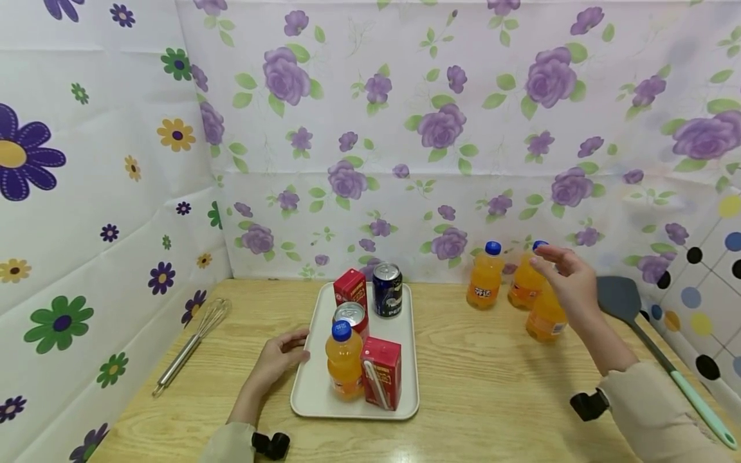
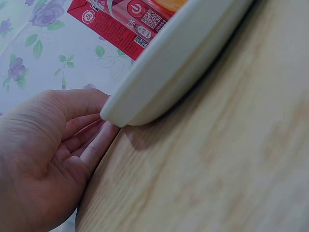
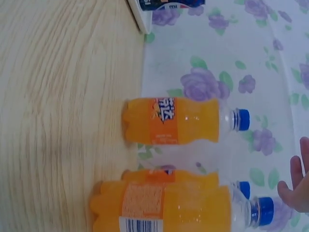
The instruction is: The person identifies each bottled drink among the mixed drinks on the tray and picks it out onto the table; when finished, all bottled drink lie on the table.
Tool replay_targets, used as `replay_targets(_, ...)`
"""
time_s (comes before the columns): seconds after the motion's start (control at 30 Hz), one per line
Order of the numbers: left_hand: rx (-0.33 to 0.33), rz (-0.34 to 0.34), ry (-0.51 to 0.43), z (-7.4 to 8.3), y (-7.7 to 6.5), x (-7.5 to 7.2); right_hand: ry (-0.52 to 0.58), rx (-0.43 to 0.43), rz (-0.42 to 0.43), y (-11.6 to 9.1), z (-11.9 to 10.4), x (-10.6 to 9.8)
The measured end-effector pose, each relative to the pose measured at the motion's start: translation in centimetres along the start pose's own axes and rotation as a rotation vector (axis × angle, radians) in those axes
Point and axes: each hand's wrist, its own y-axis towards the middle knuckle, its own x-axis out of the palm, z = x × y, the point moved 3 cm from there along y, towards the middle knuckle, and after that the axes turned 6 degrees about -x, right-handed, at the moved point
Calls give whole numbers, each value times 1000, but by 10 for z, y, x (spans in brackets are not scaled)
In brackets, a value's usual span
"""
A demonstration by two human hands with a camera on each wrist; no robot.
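Observation:
My left hand (image 1: 278,359) is at the left edge of a white tray (image 1: 312,386); in the left wrist view its thumb and fingers pinch the rim. On the tray stand an orange soda bottle (image 1: 345,366), a red drink carton (image 1: 389,373) with a straw on its side, a red can (image 1: 353,315), a second red carton (image 1: 350,287) and a dark blue Pepsi can (image 1: 387,292). My right hand (image 1: 570,283) hovers with spread fingers by the nearest of three orange soda bottles, this front bottle (image 3: 193,208) being partly hidden by the hand in the head view.
The other two orange bottles, a left bottle (image 1: 485,280) and a middle bottle (image 1: 523,286), stand near the flowered back wall (image 1: 440,193). A whisk (image 1: 193,347) lies at the table's left. At the right lies a spatula (image 1: 651,337) with a dark head and mint handle.

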Motion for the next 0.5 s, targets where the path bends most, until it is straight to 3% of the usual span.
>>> replay_targets(0.33,14,2,1,1,1,-2,206,-30,-124,-8,-10,44)
replay_targets(0.5,5,5,-19,0,0,2,204,-27,-176,-15,-11,65)
